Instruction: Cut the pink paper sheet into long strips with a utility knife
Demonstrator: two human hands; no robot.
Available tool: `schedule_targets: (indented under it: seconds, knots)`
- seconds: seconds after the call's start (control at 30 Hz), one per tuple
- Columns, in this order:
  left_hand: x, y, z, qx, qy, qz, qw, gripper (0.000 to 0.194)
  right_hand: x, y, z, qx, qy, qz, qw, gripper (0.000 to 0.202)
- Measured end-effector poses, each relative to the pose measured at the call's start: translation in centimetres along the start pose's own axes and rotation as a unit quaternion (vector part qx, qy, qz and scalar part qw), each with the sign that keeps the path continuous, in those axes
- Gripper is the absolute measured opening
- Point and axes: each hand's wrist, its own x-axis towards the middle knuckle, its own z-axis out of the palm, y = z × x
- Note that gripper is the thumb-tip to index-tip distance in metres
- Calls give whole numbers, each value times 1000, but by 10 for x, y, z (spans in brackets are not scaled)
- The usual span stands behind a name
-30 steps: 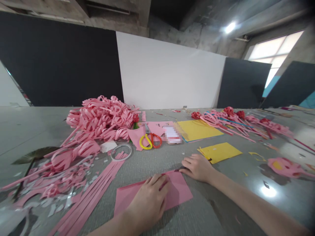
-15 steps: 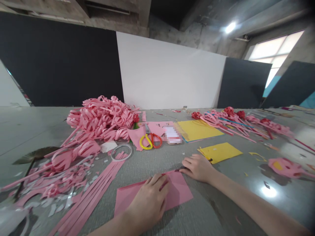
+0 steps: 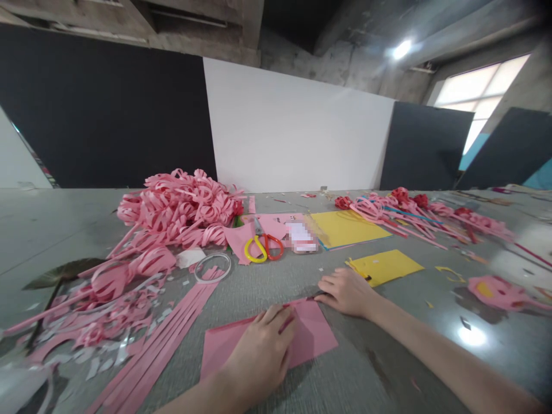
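A pink paper sheet (image 3: pixel 317 333) lies on the grey surface in front of me, its far edge showing a narrow darker band like a fold. My left hand (image 3: pixel 267 345) rests on its middle with curled fingers, pressing along that far edge. What lies under the palm is hidden. At the sheet's far right corner is my right hand (image 3: pixel 347 292), its fingers bent and its thumb on the corner. A small dark sliver shows by that thumb, too small to name. Just beyond the right hand lies a folded yellow paper piece (image 3: pixel 392 267).
Scissors (image 3: pixel 263 248) with yellow and red handles lie ahead beside a phone (image 3: pixel 302 238). A tape roll (image 3: pixel 213 268), pink strips (image 3: pixel 172 333) and a heap of pink paper loops (image 3: pixel 181 207) are left. Yellow sheets (image 3: pixel 349 229) and paper flowers (image 3: pixel 401 210) lie far right.
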Motion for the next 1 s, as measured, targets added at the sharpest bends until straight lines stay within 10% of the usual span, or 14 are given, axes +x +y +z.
schedule_targets:
  seconds: [1.0]
  knots:
    - [-1,-1,3,-3,14,0,1000,37,-2,9,-5,9,-34,2,999,35]
